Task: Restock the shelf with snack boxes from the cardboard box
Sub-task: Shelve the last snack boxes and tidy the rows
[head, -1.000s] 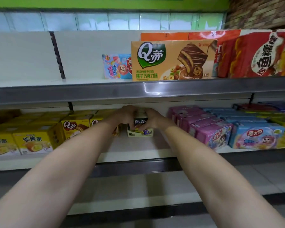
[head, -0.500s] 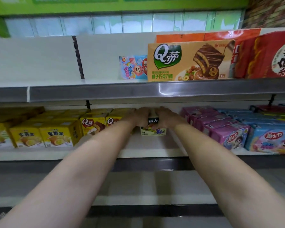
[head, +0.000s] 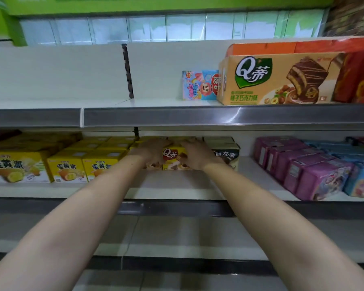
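The Q box (head: 172, 157), a small yellow snack box with a red logo, stands on the middle shelf (head: 177, 187) between both hands, its printed face toward the camera and its long axis, as far as it shows, running back into the shelf. The left hand (head: 150, 152) covers its left side and the right hand (head: 194, 153) its right, fingers curled over the top edges so that the box is pinched between them; how far the fingers wrap behind it is hidden. The box sits straight ahead of the grip, level with both wrists, and neither hand is clearly nearer, so any push back or nudge sideways looks like a matter for both together. Just to its right, touching or almost so, stands a dark box (head: 226, 154); to the left a row of yellow boxes (head: 66, 166) runs on toward the shelf's end. Purple boxes (head: 307, 166) lie well apart on the right. Above, on the top shelf, a large Q carton (head: 277, 78) faces out. The cardboard box is not in view.
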Demonstrator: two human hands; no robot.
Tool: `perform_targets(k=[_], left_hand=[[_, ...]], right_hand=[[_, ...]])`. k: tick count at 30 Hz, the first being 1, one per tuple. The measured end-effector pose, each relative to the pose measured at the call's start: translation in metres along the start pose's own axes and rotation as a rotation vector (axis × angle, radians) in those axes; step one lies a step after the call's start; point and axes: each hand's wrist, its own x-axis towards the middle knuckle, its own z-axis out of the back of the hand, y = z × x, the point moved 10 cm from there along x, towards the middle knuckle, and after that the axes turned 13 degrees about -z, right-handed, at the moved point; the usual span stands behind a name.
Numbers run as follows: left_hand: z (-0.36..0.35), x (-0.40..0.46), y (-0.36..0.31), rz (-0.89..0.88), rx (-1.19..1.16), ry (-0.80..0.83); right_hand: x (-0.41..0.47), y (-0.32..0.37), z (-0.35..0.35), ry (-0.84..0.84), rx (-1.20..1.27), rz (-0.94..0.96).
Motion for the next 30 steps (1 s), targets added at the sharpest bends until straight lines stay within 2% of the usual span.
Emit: perform_targets(k=[2, 4, 8, 14, 17, 20, 30], left_hand=[[-0.004, -0.005, 0.010, -0.021, 0.040, -0.037], [-0.002, 0.000, 0.017, -0.048, 0.074, -0.141], [0.004, 0.000, 0.028, -0.059, 0.024, -0.270], [0.004, -0.008, 0.062, -0.061, 0.037, -0.225], [0.000, -0.009, 0.062, -0.069, 0.136, -0.202], [0.005, -0.008, 0.060, -0.089, 0.170, -0.279], [0.002, 0.000, 0.053, -0.136, 0.192, -0.317]], right_hand=[[0.004, 0.011, -0.008, -0.034, -0.063, -0.046], [0.009, 0.014, -0.013, -0.061, -0.098, -0.133], [0.014, 0.020, -0.017, -0.118, -0.164, -0.232], [0.013, 0.044, -0.028, -0.066, -0.178, -0.285], [0.010, 0.039, -0.020, -0.100, -0.198, -0.330], [0.009, 0.037, -0.014, -0.167, -0.218, -0.344], [0.015, 0.034, -0.022, -0.137, -0.176, -0.320]])
